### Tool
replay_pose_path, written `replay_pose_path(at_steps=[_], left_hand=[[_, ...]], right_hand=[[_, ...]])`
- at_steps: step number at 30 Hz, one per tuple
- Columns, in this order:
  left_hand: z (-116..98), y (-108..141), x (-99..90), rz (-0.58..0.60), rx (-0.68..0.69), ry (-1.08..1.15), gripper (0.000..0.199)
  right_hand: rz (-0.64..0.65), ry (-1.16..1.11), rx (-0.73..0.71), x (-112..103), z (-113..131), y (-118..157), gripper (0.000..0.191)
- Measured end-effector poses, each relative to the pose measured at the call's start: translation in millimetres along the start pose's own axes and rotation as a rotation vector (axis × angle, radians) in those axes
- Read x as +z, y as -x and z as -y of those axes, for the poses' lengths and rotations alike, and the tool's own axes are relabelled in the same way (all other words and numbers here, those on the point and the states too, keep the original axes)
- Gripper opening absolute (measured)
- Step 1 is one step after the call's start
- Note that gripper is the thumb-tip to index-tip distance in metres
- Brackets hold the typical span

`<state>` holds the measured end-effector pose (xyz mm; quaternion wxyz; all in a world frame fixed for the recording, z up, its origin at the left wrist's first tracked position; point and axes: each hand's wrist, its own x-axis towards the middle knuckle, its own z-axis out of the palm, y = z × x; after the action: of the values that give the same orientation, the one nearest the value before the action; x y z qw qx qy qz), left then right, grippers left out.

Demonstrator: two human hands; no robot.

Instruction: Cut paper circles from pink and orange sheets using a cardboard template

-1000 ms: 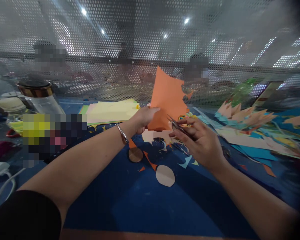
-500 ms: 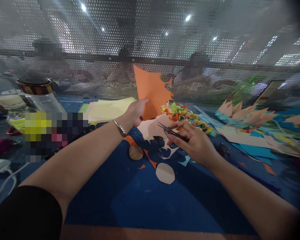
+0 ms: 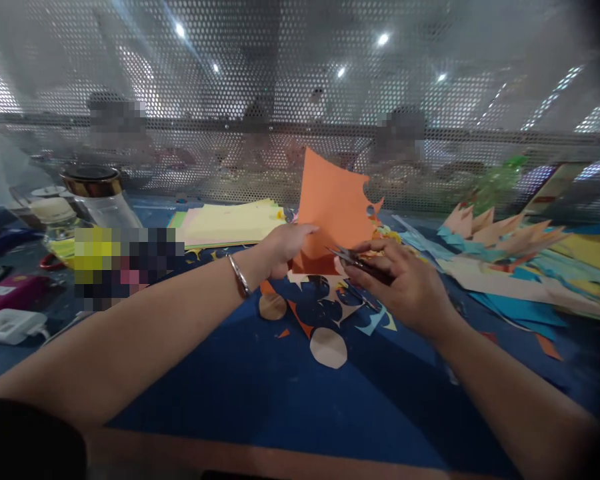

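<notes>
My left hand (image 3: pixel 286 248) pinches the lower left edge of an orange sheet of paper (image 3: pixel 330 200), which stands tilted up and has round bites cut from its right side. In my right hand (image 3: pixel 395 270) is a small pair of scissors (image 3: pixel 357 259), the tips pointing left in front of the sheet's lower part. Beneath the hands lies a pale pink paper (image 3: pixel 347 310) with round cut-outs, partly hidden by the orange sheet. A pale pink paper disc (image 3: pixel 329 348) and a tan disc (image 3: pixel 273 307) rest on the blue table nearer to me.
A stack of pale yellow and coloured sheets (image 3: pixel 225 223) lies at the back left, near a glass jar (image 3: pixel 100 200). Folded peach and blue paper points (image 3: pixel 500 230) stand at the right. A perforated metal panel (image 3: pixel 260 73) rises behind, with people beyond it.
My left hand has lifted the orange sheet off the pink paper and brought it right and toward the scissors. The pink paper now lies lower, under the sheet.
</notes>
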<state>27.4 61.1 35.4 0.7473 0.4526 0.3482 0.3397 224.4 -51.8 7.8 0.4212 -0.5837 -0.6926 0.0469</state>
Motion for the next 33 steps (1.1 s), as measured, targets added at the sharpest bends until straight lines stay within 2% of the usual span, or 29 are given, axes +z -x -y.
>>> replay_pose_path(at_steps=[1, 4, 7, 14, 20, 26, 29, 33], left_hand=[[0.7, 7.1, 3.0, -0.025, -0.053, -0.058, 0.017], [5.5, 24.4, 8.7, 0.064, -0.156, -0.017, 0.026], [11.3, 32.0, 8.2, 0.133, -0.197, 0.049, 0.029], [13.1, 24.9, -4.6, 0.214, -0.235, 0.072, 0.034], [17.3, 20.0, -11.7, 0.303, -0.23, 0.044, 0.023], [12.3, 22.4, -13.0, 0.383, -0.24, 0.06, 0.02], [7.4, 24.6, -12.9, 0.392, -0.234, 0.064, 0.018], [5.9, 26.0, -12.6, 0.365, -0.302, 0.003, 0.011]], right_hand=[[0.012, -0.013, -0.009, 0.3, 0.5, 0.8, 0.037], [0.058, -0.044, -0.038, 1.9, 2.5, 3.4, 0.037], [0.121, -0.043, -0.034, 3.5, 5.7, 5.9, 0.037], [0.199, -0.126, -0.013, 8.0, 11.6, 9.0, 0.032], [0.253, -0.154, -0.029, 9.2, 10.2, 10.4, 0.039], [0.198, -0.103, -0.067, 8.9, 10.5, 12.8, 0.039], [0.204, -0.114, -0.071, 7.5, 11.9, 12.7, 0.036], [0.262, -0.187, -0.053, 8.1, 12.4, 12.9, 0.038]])
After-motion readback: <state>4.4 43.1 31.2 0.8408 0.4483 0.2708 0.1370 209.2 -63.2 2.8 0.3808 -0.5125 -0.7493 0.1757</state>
